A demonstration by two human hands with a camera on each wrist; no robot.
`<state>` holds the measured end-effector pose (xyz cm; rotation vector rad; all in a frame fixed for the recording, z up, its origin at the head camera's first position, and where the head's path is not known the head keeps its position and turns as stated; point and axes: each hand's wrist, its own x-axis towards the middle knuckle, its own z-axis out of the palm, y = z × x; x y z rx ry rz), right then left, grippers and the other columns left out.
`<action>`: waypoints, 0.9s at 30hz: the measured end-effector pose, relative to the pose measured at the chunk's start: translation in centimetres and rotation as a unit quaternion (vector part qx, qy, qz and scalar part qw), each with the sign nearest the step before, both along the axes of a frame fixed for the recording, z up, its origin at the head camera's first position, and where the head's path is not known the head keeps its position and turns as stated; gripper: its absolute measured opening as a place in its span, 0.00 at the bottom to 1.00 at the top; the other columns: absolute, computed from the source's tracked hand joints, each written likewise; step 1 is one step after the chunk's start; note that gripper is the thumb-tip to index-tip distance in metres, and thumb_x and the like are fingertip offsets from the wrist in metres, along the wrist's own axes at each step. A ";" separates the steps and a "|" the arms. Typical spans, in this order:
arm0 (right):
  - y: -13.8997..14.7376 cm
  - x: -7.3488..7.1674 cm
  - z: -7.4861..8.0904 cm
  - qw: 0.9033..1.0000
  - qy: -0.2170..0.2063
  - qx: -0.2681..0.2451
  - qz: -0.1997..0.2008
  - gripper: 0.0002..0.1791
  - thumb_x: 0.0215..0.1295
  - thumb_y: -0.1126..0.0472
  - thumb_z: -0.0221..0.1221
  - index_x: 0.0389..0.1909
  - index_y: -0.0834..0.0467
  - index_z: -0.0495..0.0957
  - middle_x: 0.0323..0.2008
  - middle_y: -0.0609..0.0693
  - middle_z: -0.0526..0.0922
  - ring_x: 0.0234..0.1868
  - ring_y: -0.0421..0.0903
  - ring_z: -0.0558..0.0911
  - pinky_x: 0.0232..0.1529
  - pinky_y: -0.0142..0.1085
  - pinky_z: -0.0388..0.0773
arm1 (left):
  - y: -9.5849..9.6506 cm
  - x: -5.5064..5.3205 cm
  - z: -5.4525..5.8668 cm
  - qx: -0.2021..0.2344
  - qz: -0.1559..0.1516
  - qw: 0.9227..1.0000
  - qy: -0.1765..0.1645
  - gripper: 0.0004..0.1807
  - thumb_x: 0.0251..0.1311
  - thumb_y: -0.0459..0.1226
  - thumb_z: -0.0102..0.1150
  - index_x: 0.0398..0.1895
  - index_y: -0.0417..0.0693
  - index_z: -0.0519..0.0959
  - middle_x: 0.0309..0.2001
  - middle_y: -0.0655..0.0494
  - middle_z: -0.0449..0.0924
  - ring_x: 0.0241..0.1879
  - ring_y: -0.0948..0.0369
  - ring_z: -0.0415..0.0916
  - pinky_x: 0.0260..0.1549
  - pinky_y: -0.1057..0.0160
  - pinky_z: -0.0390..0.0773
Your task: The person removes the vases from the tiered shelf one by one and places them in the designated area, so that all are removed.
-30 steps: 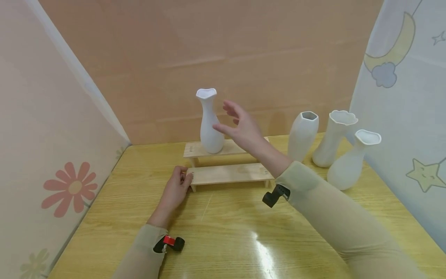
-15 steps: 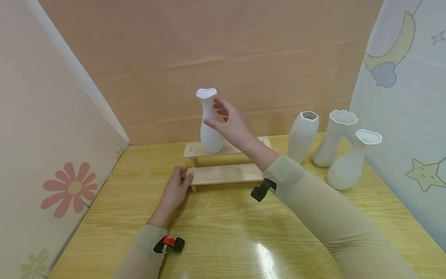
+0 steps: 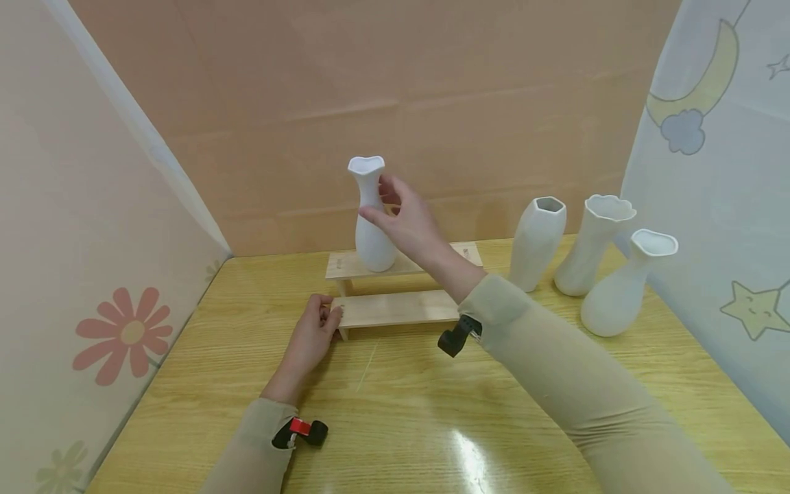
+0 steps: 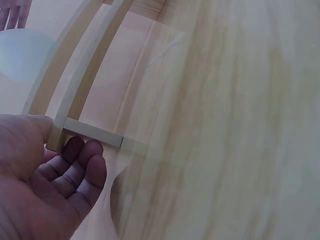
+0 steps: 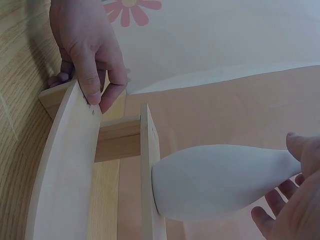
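Note:
A white vase with a wavy rim stands upright on the upper step of a two-tier wooden stand. My right hand holds it by the narrow neck, the thumb in front and the fingers curled behind. In the right wrist view, the vase's round belly rests with its base on the upper board. My left hand grips the left end of the lower step, thumb on top and fingers curled beneath, as the left wrist view shows around the stand's edge.
To the right on the wood-grain table stand a vase with an angular mouth, one with a scalloped rim and a bulbous one with a flared lip. Behind the stand rises a tan backdrop; patterned sheets flank both sides.
My right hand has moved left to the vase, and its thumb and fingers have closed on the neck. The left hand, stand and vases have stayed put.

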<state>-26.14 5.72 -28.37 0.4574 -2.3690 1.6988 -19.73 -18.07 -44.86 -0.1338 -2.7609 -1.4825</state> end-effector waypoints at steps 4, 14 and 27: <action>-0.2 -0.1 0.0 1.000 0.004 -0.005 0.000 0.33 0.76 0.54 0.73 0.77 0.55 0.74 0.65 0.51 0.83 0.65 0.48 0.80 0.70 0.48 0.75 | 0.0 0.1 0.1 -0.002 0.002 1.000 0.003 0.19 0.88 0.39 0.54 0.70 0.36 0.68 0.38 0.49 0.77 0.32 0.58 0.72 0.29 0.65 0.73; -0.4 -0.1 -0.1 1.000 0.006 -0.006 -0.002 0.30 0.77 0.55 0.72 0.74 0.57 0.75 0.62 0.51 0.84 0.62 0.48 0.81 0.67 0.48 0.77 | -0.1 0.1 0.0 0.004 -0.003 1.000 0.002 0.19 0.88 0.39 0.53 0.70 0.36 0.68 0.36 0.49 0.77 0.31 0.58 0.72 0.29 0.65 0.74; -0.7 -0.5 -0.5 1.000 0.020 -0.019 -0.013 0.23 0.78 0.61 0.69 0.69 0.61 0.78 0.59 0.56 0.84 0.61 0.52 0.83 0.64 0.48 0.81 | -0.1 -0.1 -0.2 -0.003 -0.003 1.000 -0.002 0.20 0.88 0.40 0.53 0.70 0.37 0.68 0.37 0.50 0.77 0.31 0.58 0.71 0.27 0.64 0.72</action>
